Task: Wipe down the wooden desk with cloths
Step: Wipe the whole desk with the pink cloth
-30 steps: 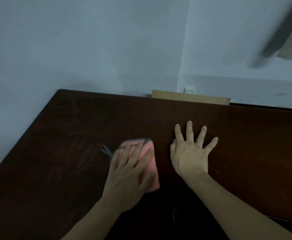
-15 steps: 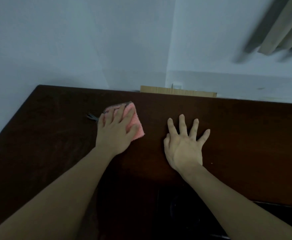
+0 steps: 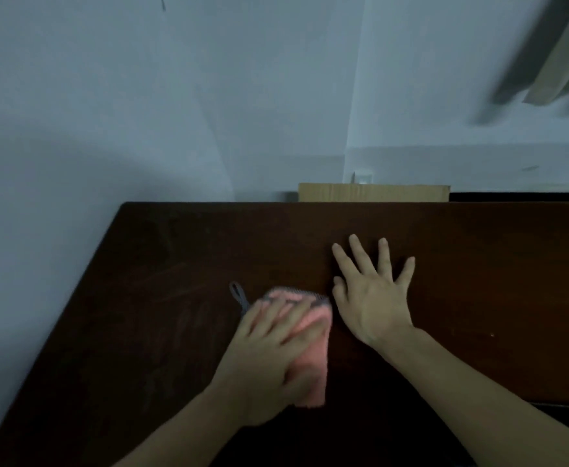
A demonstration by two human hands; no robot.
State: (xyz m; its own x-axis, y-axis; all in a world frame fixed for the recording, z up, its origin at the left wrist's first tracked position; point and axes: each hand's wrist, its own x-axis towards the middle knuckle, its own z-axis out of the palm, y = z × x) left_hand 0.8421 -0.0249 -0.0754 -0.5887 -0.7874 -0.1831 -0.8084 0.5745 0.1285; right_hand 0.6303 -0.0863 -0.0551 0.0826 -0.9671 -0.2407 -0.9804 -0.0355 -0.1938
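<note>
A pink cloth [image 3: 310, 358] with a grey edge and a small grey hanging loop [image 3: 237, 294] lies flat on the dark wooden desk [image 3: 495, 281], somewhat left of the middle and nearer the front edge than the back. The left hand [image 3: 269, 352] lies palm-down on top of it, fingers straight and slightly spread, pressing it onto the wood; the forearm runs in from the lower left. The hand is smeared by motion blur, so its fingertips and the cloth's far edge are hard to separate. The cloth shows beyond the fingertips and along the thumb side; the rest is hidden under the palm. Just to the right, the right hand [image 3: 372, 298] rests flat on the bare desk, fingers splayed, grasping nothing, its thumb just beside the cloth's far right corner. Behind the desk's back edge a light wooden board [image 3: 374, 192] stands against the pale wall [image 3: 141, 112]. Blurred slats [image 3: 552, 55] cross the upper right corner.
</note>
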